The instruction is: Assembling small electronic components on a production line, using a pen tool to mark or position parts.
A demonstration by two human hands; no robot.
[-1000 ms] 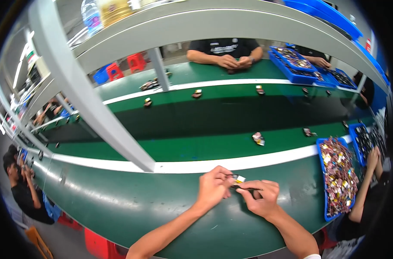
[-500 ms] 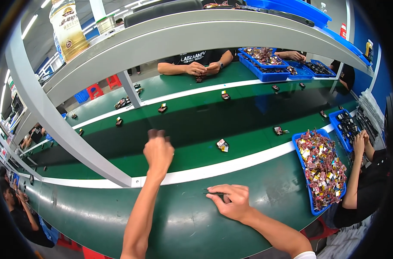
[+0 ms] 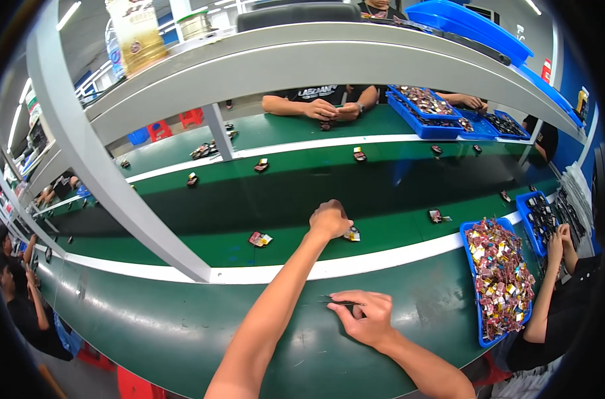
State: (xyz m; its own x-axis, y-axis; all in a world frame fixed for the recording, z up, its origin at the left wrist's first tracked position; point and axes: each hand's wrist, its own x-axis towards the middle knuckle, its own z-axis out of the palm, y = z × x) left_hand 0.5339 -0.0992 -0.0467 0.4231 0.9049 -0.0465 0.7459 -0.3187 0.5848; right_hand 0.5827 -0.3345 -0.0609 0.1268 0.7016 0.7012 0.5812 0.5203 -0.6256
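Swung left hand (image 3: pixel 330 219) rightward over the belt (image 3: pixel 402 231), beside one part (image 3: pixel 353 234) at twelve o'clock from right hand (image 3: pixel 367 314), leaving another part (image 3: pixel 260 239) out of hand at ten. Pinching tweezers (image 3: pixel 343 303) with right fingers; cannot tell left fingers' grip.

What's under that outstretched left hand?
A small pale-and-dark component shows beside the left hand, on the green belt. Whatever lies directly beneath the hand is covered.

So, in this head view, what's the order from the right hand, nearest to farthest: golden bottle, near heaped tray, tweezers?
1. Tweezers: in the right hand.
2. Near heaped tray: to its right.
3. Golden bottle: upper left, on the shelf.
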